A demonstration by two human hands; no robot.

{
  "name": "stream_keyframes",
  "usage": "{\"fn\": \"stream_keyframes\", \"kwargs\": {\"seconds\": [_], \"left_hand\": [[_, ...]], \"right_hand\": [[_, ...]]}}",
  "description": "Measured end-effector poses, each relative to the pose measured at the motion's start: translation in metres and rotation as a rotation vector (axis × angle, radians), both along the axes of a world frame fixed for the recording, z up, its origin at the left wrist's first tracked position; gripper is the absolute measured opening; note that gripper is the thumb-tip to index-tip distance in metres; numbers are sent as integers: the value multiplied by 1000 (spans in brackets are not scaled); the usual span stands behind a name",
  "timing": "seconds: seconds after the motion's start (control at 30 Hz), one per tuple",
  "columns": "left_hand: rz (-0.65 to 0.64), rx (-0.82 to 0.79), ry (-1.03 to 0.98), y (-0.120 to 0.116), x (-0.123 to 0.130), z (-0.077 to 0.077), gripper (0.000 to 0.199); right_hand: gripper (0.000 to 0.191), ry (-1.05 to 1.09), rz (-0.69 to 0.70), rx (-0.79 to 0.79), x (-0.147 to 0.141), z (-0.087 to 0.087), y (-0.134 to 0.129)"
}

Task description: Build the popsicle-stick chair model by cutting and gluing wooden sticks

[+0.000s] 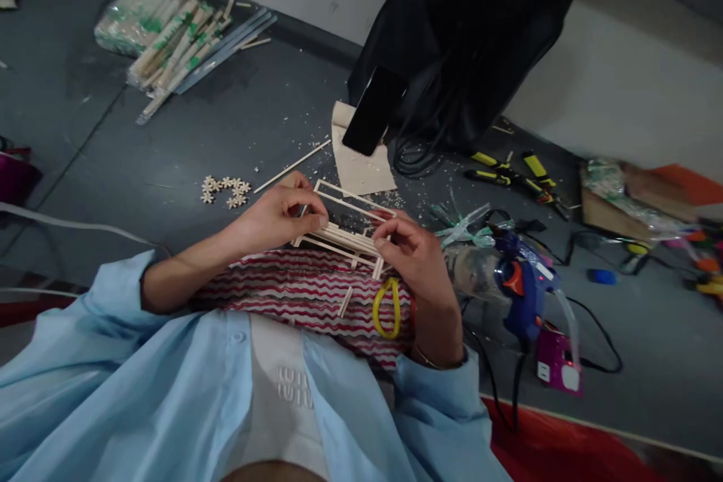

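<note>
Between my two hands is a small box-shaped frame [344, 242] made of thin pale wooden sticks. My left hand [288, 212] pinches its left end, thumb and forefinger together on the sticks. On the right end, the fingers of my right hand [407, 245] are closed around the frame's corner. Below it lies a red-and-white wavy striped cloth [271, 282] across my lap. A yellow-handled tool [386, 307], perhaps scissors, and a short stick piece [346, 303] rest on that cloth. One loose long stick [292, 166] lies on the table just beyond my left hand.
Small wooden flower shapes [226, 190] lie to the left. Farther back are bundled sticks [175, 53]. A phone [374, 111] rests on brown paper [361, 169] before a black bag [452, 38]. At right are yellow-black pliers [497, 169], a blue glue gun [525, 286] and a purple power block [556, 361].
</note>
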State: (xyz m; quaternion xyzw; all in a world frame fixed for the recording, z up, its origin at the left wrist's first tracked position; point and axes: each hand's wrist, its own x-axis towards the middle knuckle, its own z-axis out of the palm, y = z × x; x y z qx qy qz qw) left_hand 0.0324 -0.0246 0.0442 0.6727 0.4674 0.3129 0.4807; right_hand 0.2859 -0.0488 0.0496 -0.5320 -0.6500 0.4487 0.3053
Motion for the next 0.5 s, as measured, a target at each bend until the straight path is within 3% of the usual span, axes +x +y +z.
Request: {"fn": "stream_keyframes", "kwargs": {"seconds": [0.5], "left_hand": [[67,86,-54,-23,4,2,10]], "right_hand": [[8,-80,124,117,9,1,-5]]}}
